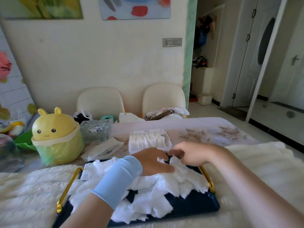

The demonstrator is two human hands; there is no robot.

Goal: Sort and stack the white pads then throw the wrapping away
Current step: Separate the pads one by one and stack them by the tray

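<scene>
"Am I almost done?"

"No. The yellow bin (57, 134) on the left waits. Your left hand (153, 162) and right hand (187, 153) both pinch white pads (148, 195), heaped messy in the tray (197, 209). Some sit stacked in the wrapping (148, 139) behind."

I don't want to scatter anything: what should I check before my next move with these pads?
1. White pads sorted: not ok, loose heap on the tray.
2. Left hand and right hand at the heap: ok.
3. Grip on one pad: cannot tell, blurred.
4. Wrapping emptied: not ok, pads show inside.
5. Yellow bin in view, left of tray: ok.
</scene>
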